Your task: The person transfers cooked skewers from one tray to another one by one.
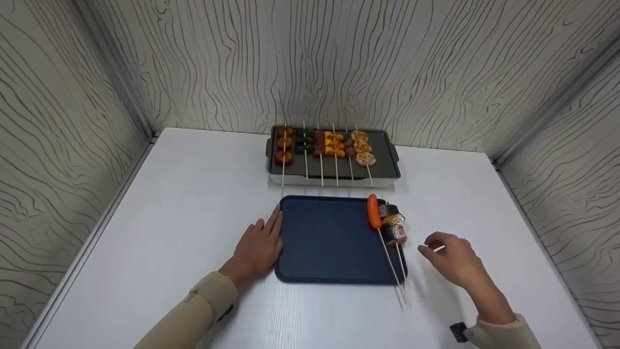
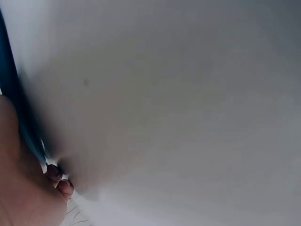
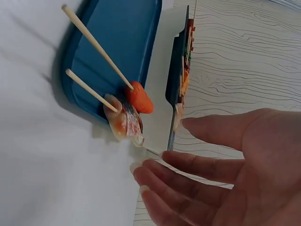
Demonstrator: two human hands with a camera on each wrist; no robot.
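Observation:
A dark blue tray lies on the white table. My left hand rests against its left edge, fingers stretched along the rim. On the tray's right side lie a sausage skewer and, beside it, a fish skewer with dark, silvery skin; their sticks reach past the near edge. My right hand hovers to the right of the fish skewer, apart from it. In the right wrist view, that hand's fingers are loosely bent with nothing between them.
Behind the tray stands a dark grill on a pale base. Several skewers lie across it, with round brown slices, dark green pieces, yellow pieces and lotus root slices. Wood-patterned panels enclose the table at the back and sides.

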